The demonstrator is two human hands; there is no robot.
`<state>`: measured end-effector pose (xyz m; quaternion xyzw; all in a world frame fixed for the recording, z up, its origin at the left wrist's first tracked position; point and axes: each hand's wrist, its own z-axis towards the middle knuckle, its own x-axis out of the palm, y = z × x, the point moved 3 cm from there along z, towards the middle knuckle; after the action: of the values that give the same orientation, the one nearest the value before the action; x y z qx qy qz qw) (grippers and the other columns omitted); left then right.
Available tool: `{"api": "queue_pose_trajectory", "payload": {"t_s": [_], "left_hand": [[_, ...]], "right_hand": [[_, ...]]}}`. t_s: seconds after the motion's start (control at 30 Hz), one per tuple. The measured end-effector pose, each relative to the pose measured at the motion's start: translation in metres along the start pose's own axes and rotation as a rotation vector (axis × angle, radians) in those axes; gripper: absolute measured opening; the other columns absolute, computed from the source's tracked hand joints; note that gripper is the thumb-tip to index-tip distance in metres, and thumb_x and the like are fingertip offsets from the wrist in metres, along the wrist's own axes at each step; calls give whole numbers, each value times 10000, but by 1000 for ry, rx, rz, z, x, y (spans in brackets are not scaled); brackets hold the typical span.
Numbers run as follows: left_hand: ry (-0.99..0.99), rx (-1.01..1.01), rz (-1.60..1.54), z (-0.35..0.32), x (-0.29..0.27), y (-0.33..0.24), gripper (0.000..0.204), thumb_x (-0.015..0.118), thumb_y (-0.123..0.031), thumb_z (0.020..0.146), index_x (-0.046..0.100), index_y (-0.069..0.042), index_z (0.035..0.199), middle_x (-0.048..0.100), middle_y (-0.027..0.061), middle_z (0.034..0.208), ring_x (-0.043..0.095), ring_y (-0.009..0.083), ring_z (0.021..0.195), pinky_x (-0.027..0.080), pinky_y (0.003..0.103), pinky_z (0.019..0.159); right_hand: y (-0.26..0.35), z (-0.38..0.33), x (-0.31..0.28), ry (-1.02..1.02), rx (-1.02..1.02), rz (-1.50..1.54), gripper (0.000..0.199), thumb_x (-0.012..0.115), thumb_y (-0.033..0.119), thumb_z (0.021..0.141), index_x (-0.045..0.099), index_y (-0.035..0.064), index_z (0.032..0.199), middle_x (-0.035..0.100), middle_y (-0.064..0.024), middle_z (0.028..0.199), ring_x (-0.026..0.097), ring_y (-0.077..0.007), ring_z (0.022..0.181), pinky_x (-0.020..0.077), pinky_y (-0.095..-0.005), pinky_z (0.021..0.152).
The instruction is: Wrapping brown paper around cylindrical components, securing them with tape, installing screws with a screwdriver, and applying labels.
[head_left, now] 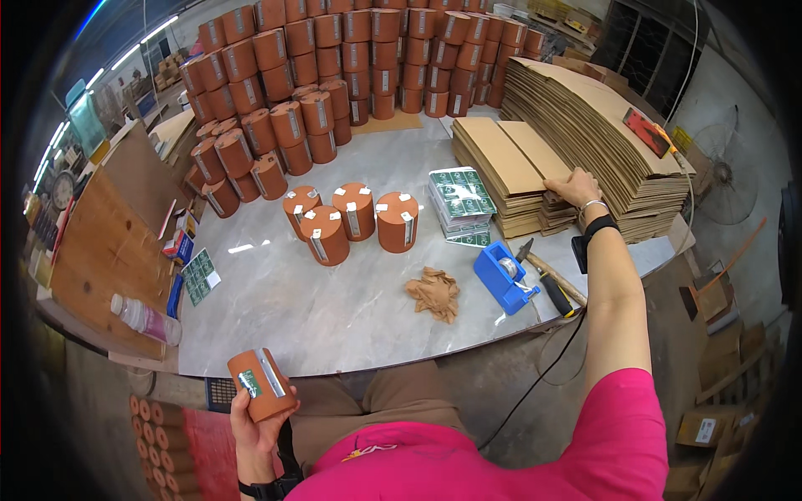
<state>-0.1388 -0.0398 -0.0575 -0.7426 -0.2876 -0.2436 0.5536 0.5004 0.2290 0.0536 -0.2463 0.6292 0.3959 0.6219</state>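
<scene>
Here, left hand (255,417) clasping brown tube (261,384), right hand (576,188) — seemingly flat — on cardboard stack (510,167)

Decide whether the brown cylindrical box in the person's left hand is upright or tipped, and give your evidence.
Tipped. The cylindrical box leans in the left hand, its round end angled away, unlike the upright boxes on the table.

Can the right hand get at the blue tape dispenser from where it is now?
Probably yes. The right hand rests empty on the flat cardboard stacks, and the blue tape dispenser sits on the table just nearer the person, under that forearm. Only the hammer lies beside it, not on top.
</scene>
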Motion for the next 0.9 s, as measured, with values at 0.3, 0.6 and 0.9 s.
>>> {"api": "queue_pose_trajectory", "payload": {"t_s": [0.3,0.6,0.9], "left_hand": [[145,83,50,10,30,-3,805,692,-320,828,342,-29,1492,534,235,1370,593,415,1192,520,527,981],[329,89,56,21,61,-4,765,673,-246,843,323,9,1473,559,199,1341,597,343,1214,527,451,994],[48,-23,238,40,3,-12,670,690,-234,888,397,-12,1447,587,139,1304,605,275,1195,498,420,1009]], "right_hand": [[79,-103,-50,-725,-690,389,477,829,371,761,621,32,1024,612,-171,1048,574,-334,1034,466,-426,897],[175,-386,70,111,-1077,699,635,869,292,648,578,20,1143,505,-212,1315,469,-415,1165,398,-500,1001],[189,-406,112,184,-1329,445,580,714,30,692,636,96,1264,525,-126,1390,511,-347,1047,441,-425,896]]}}
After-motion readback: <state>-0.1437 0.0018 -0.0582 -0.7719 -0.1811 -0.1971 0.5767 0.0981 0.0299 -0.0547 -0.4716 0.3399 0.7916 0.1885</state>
